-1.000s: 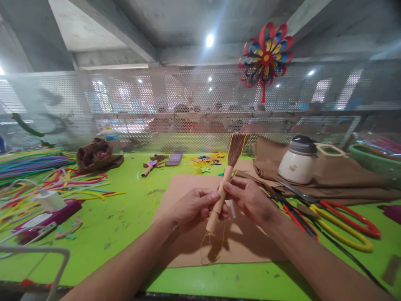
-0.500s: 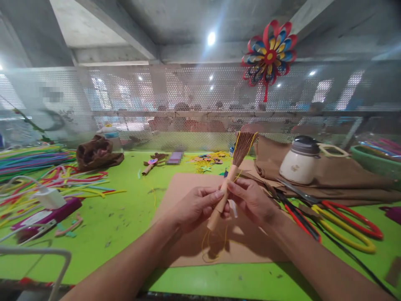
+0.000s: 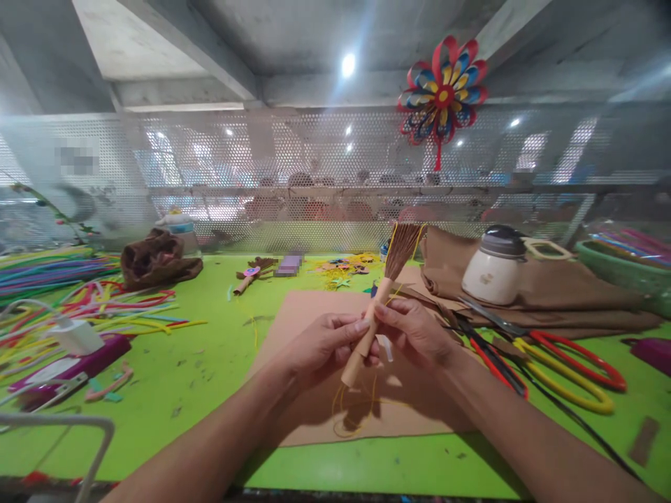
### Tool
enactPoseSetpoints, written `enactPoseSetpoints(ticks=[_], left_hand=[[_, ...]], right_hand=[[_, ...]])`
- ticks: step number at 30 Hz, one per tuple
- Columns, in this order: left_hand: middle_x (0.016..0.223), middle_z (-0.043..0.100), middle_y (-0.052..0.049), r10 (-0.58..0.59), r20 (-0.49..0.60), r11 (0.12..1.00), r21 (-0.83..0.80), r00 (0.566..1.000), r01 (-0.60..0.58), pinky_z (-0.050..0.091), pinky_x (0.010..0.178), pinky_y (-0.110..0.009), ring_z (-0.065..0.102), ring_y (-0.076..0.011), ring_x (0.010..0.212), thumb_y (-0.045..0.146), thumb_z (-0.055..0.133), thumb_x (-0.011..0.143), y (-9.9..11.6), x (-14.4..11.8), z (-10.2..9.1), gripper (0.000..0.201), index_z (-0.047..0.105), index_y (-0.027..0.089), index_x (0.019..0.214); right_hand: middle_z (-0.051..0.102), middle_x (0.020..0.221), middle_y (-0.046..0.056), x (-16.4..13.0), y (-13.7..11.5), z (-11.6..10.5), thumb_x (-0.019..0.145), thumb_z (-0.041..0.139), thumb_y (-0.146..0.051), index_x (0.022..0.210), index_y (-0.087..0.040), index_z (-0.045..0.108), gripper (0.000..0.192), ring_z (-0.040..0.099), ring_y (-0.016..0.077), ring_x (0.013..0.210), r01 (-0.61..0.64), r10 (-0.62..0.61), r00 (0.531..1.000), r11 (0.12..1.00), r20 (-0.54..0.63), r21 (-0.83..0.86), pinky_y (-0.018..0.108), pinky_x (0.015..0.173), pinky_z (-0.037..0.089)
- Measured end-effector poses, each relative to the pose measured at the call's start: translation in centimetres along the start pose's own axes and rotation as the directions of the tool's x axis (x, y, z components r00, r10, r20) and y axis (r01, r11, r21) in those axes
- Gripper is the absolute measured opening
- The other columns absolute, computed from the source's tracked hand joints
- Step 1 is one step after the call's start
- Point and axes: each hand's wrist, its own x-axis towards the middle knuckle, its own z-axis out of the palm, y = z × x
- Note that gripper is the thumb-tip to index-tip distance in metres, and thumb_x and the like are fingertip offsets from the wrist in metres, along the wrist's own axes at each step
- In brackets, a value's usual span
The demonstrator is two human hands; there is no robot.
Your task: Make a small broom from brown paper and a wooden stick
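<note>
A small handmade broom (image 3: 384,289) with a rolled tan paper handle and a brown fringe is tilted up to the right between my hands. My left hand (image 3: 328,342) pinches the handle between thumb and fingers from the left. From the right, my right hand (image 3: 416,328) has its thumb and fingers closed on the same handle. Yellow thread (image 3: 335,412) runs along the fringe edges and hangs in loops below the handle. A white strip (image 3: 388,348) shows beside my right fingers. Beneath lies a tan paper sheet (image 3: 298,318).
To the right are red-and-yellow-handled scissors (image 3: 566,374), folded brown cloth (image 3: 556,307) and a white jar (image 3: 487,272). At left lie colourful pipe cleaners (image 3: 152,314) and a purple power strip (image 3: 105,353). A similar finished-looking piece (image 3: 249,278) and yellow scraps (image 3: 340,269) sit further back.
The view has shifted slightly, so most things appear a little further left. Both hands keep the same hold on the broom.
</note>
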Motion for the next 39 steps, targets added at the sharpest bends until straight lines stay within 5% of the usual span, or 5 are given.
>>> enactPoseSetpoints(ticks=[9, 15, 20, 30, 39], left_hand=[[0.070, 0.065, -0.007, 0.092, -0.107, 0.996, 0.020, 0.990, -0.090, 0.044, 0.063, -0.023, 0.058, -0.0119, 0.063, 0.027, 0.062, 0.079, 0.3, 0.1, 0.0, 0.022, 0.067, 0.008, 0.089], [0.076, 0.066, -0.008, 0.278, -0.332, 0.960, 0.075, 0.901, -0.269, 0.046, 0.066, -0.025, 0.061, -0.0151, 0.069, 0.032, 0.060, 0.080, 0.7, 0.3, -0.4, 0.024, 0.064, 0.010, 0.083], [0.075, 0.066, -0.009, 0.382, -0.447, 0.916, 0.070, 0.809, -0.394, 0.049, 0.069, -0.029, 0.064, -0.0181, 0.072, 0.031, 0.060, 0.079, 0.9, 0.4, -1.1, 0.021, 0.059, 0.010, 0.078], [0.067, 0.064, -0.011, 0.325, -0.519, 0.917, -0.030, 0.790, -0.397, 0.052, 0.073, -0.040, 0.068, -0.0236, 0.070, 0.022, 0.045, 0.087, 0.7, 0.6, -1.8, 0.019, 0.052, 0.010, 0.074], [0.070, 0.063, -0.009, 0.344, -0.550, 0.910, -0.005, 0.761, -0.415, 0.053, 0.069, -0.036, 0.067, -0.0214, 0.069, 0.024, 0.047, 0.087, 0.4, 0.7, -1.9, 0.018, 0.051, 0.012, 0.074]], right_hand=[[0.063, 0.078, 0.006, 0.1, -0.5, 0.4, 0.076, 0.065, -0.037, 0.101, -0.012, 0.064, 0.035, 0.057, 0.0148, 0.066, 0.039, -0.037, 0.999, 0.997, 0.032, -0.062, 0.030, 0.060, 0.048], [0.063, 0.092, 0.005, -0.3, -0.2, 2.5, 0.079, 0.061, -0.038, 0.103, -0.023, 0.062, 0.028, 0.058, 0.0158, 0.080, -0.015, 0.007, 0.999, 0.981, -0.043, -0.195, 0.029, 0.072, 0.046], [0.058, 0.068, 0.001, -0.6, 2.2, 3.6, 0.075, 0.062, -0.048, 0.096, -0.022, 0.060, 0.033, 0.054, 0.0134, 0.059, -0.166, 0.167, 0.986, 0.960, -0.017, -0.227, 0.027, 0.058, 0.044], [0.035, 0.048, -0.006, -1.5, 3.8, 5.0, 0.069, 0.054, -0.066, 0.075, -0.017, 0.061, 0.050, 0.033, 0.0090, 0.044, -0.257, 0.121, 0.937, 0.872, -0.327, -0.416, 0.022, 0.044, 0.028], [0.033, 0.034, -0.009, -1.5, 4.5, 4.8, 0.074, 0.051, -0.063, 0.079, -0.014, 0.060, 0.050, 0.025, 0.0066, 0.035, -0.272, 0.214, 0.960, 0.869, -0.183, -0.414, 0.022, 0.040, 0.018]])
